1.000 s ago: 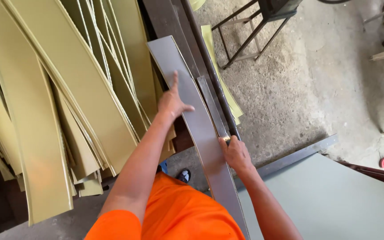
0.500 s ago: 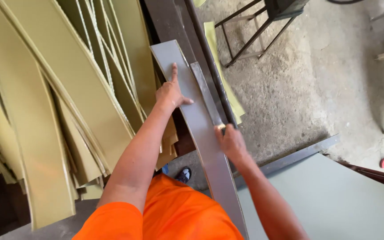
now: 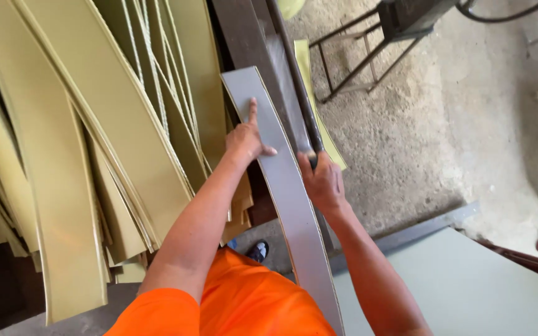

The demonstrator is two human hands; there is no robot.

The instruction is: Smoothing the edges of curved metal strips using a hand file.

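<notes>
Rough concrete floor (image 3: 443, 143) fills the upper right of the frame, under a dark metal stand (image 3: 368, 56). Across the centre runs a long grey strip (image 3: 287, 186), sloping from upper middle to the bottom edge. On it the left hand (image 3: 247, 140) lies flat, fingers spread, forefinger pointing up the strip, gripping nothing. Just right, the right hand (image 3: 324, 182) curls its grip along the strip's right edge beside a dark bar (image 3: 300, 93). Yellow-green strips (image 3: 94, 155) fan over the left. A pale green sheet (image 3: 468, 292) fills the lower right.
</notes>
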